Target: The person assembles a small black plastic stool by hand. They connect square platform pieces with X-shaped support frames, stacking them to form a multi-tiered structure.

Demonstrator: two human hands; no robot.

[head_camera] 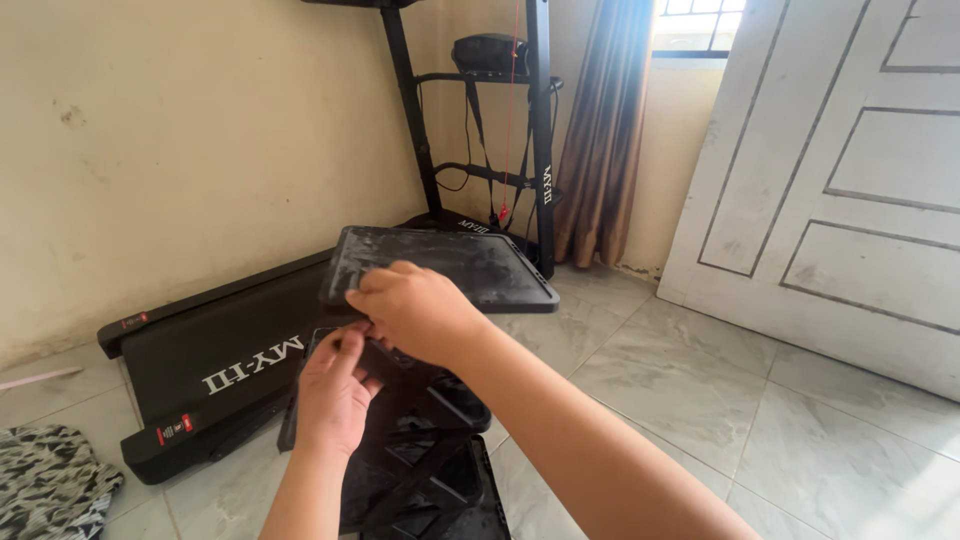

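A dusty black plastic tray-like panel (pixel 470 262) is held up in front of me, tilted, over a treadmill. My right hand (pixel 415 310) grips its near edge from above. My left hand (pixel 335 390) is just below, fingers pinched at the same near edge or at a small dark part there; what it holds is hidden. Under both hands lies another black plastic piece (pixel 425 470) with ribs and openings, resting on the floor.
A black treadmill (pixel 220 350) lies along the cream wall, its upright frame (pixel 540 150) at the back. A brown curtain (pixel 605 130) hangs by a window. A white panelled door (pixel 850 180) leans at the right. Patterned cloth (pixel 45 480) lies at bottom left on the marble-tiled floor (pixel 700 400).
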